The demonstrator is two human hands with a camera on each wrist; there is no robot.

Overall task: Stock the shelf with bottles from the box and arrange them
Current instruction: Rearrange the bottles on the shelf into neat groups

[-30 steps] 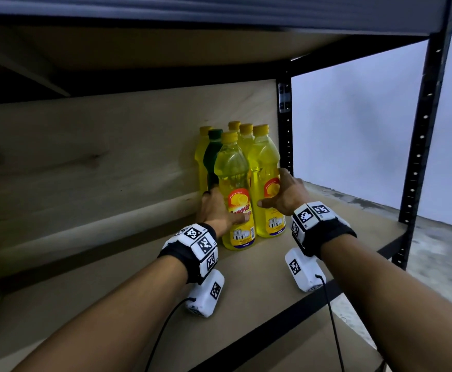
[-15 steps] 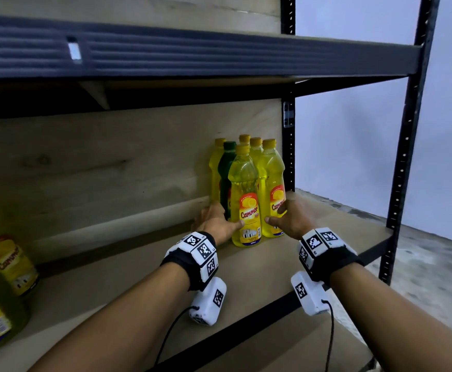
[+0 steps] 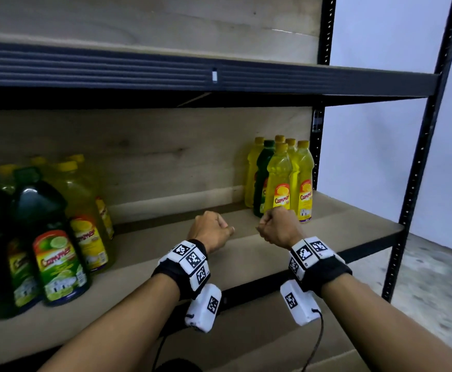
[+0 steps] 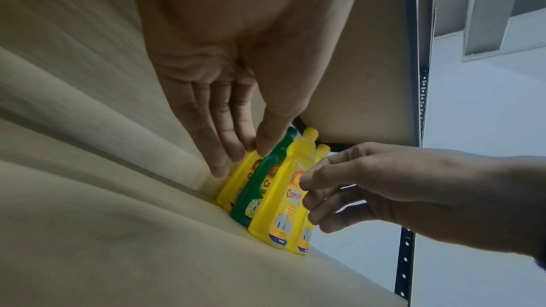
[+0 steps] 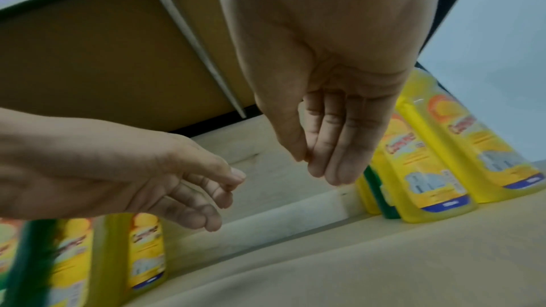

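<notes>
A tight cluster of small bottles (image 3: 281, 181), mostly yellow with one green bottle (image 3: 263, 178) among them, stands upright in the back right corner of the shelf board (image 3: 327, 229). My left hand (image 3: 219, 229) and right hand (image 3: 270, 224) hover side by side over the board in front of the cluster, touching no bottle. In the left wrist view the left hand (image 4: 236, 148) has relaxed, nearly straight fingers and the bottles (image 4: 277, 195) stand beyond them. In the right wrist view the right hand (image 5: 325, 160) is equally empty, beside the bottles (image 5: 428, 172).
Several large green and yellow bottles (image 3: 56, 237) stand at the left end of the same shelf. The upper shelf's dark beam (image 3: 219, 73) runs overhead. A black post (image 3: 420, 157) marks the right front corner. Bare board lies between the two bottle groups.
Both hands have let go of the front yellow bottles and drawn back toward me. The head view has pulled back and risen, bringing the large bottles at the left into sight.
</notes>
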